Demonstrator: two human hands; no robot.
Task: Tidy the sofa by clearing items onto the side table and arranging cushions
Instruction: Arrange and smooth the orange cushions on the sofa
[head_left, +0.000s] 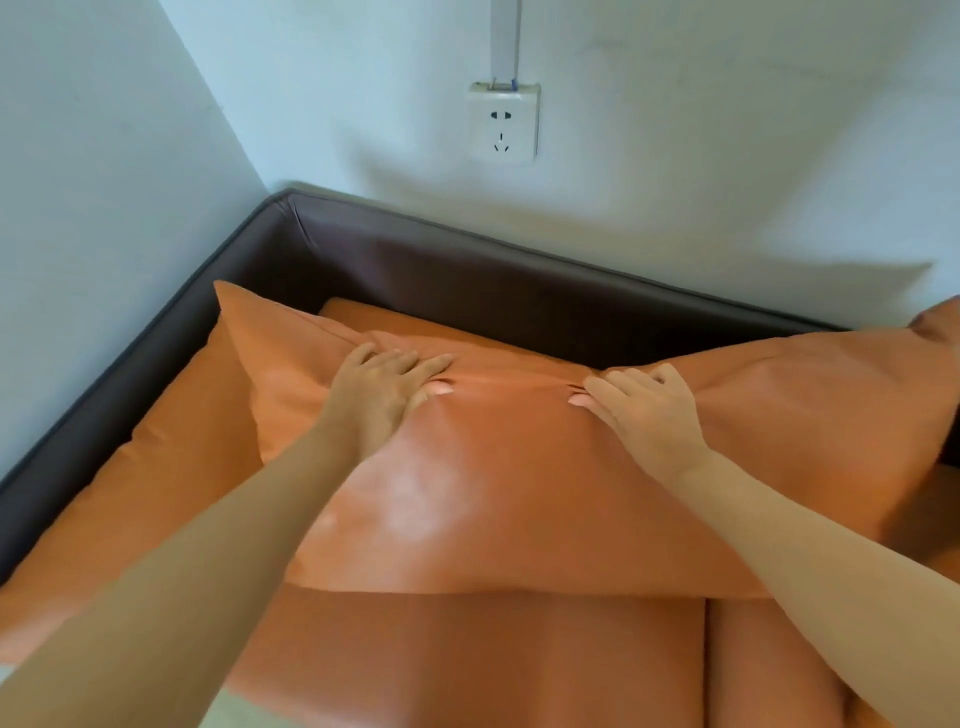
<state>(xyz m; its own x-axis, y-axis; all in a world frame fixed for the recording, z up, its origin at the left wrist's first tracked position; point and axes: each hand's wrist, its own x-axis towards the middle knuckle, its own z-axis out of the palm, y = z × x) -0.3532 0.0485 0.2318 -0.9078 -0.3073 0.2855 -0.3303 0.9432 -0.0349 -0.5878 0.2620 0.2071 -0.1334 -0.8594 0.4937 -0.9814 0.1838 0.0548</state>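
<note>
Pressing down on the orange cushion (498, 467), item one: it is lying flat across the sofa seat (130, 509), its far edge toward the dark backrest (467, 270), one corner reaching into the sofa's left corner.

Item two, my left hand (384, 395): fingers are lying fairly straight on the cushion's upper edge, thumb tucking into a crease; it is pressing rather than gripping.

Item three, my right hand (644, 410): fingers are curling a little over the same edge, pushing the cover into a fold; whether it is pinching the material I cannot tell.

Item four, a second orange cushion (935, 322), showing only at the right edge.

Item five, a wall socket (503, 124) above the backrest.

Step in hand, as I judge it: arranging cushions, plumping this one. Next move is likely calling for gripping both sides and standing it upright against the backrest.
</note>
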